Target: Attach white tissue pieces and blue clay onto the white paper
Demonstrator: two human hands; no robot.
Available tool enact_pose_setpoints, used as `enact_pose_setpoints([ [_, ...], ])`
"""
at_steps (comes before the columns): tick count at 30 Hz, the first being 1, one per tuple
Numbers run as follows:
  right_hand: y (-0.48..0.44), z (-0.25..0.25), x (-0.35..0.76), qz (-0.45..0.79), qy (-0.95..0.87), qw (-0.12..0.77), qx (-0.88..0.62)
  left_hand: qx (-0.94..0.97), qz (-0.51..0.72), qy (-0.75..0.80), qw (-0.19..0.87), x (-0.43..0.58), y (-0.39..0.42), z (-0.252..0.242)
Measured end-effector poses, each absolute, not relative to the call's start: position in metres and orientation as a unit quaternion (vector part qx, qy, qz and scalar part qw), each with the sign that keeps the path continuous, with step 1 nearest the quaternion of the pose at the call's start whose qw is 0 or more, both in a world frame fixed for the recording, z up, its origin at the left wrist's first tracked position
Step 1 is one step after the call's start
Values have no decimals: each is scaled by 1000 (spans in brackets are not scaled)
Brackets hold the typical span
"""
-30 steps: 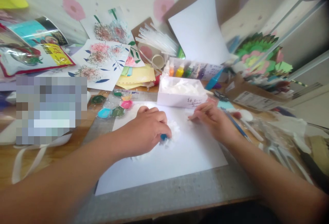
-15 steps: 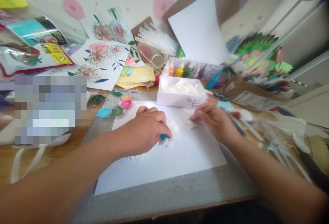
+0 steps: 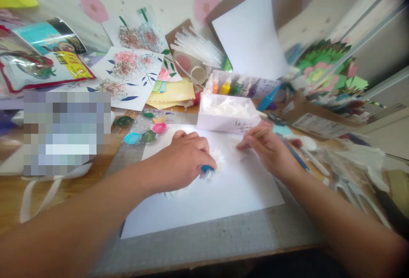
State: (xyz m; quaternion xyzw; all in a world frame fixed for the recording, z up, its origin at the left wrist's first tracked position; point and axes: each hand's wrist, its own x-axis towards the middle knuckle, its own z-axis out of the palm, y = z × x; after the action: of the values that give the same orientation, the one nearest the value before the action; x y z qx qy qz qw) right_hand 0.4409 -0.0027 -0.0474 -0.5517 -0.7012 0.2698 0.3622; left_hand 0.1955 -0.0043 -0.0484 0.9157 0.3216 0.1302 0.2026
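Observation:
A large sheet of white paper (image 3: 204, 210) lies on a grey mat, with a mound of ruffled white tissue pieces (image 3: 220, 157) near its middle. Over that mound, my left hand (image 3: 188, 159) is closed, thumb and fingers round a small blue piece (image 3: 207, 169) whose kind is mostly hidden. More white ruffles show below the left wrist. My right hand (image 3: 265, 146) is closed at the sheet's right side, a thin wooden stick (image 3: 262, 133) in its fingers. Its fingertips are down by a small white tissue square (image 3: 243, 154) on the paper.
Behind the sheet stands a white box (image 3: 228, 124) filled with white tissue. Paint pots (image 3: 148, 136) sit at the left, small colour bottles (image 3: 226, 87) behind the box. Scissors (image 3: 354, 195) and pens lie at the right. Floral pictures (image 3: 128, 71) lean at the back.
The whole view has shifted slightly, so everything sits a little further right. Both hands keep nearly the same pose and place over the paper.

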Motion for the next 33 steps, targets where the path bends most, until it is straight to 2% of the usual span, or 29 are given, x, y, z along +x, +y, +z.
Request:
enact_pose_setpoints([
  [6, -5, -44, 437, 225, -717, 340, -566, 920, 112, 321, 193, 195, -4, -48],
  [12, -5, -45, 443, 150, -768, 279, -556, 920, 114, 322, 194, 196, -5, -46],
  [16, -16, -33, 442, 98, -784, 316, -525, 920, 108, 326, 189, 197, -5, -46],
  [20, -39, -22, 426, 126, -816, 350, -441, 921, 103, 328, 183, 197, -4, -47],
  [25, -52, -27, 405, 174, -870, 282, -366, 920, 91, 337, 178, 198, -4, -47],
  [29, -49, -29, 403, 201, -872, 257, -365, 921, 90, 333, 181, 199, -4, -46],
  [33, -42, -23, 415, 213, -831, 308, -411, 917, 93, 339, 187, 198, -5, -46],
])
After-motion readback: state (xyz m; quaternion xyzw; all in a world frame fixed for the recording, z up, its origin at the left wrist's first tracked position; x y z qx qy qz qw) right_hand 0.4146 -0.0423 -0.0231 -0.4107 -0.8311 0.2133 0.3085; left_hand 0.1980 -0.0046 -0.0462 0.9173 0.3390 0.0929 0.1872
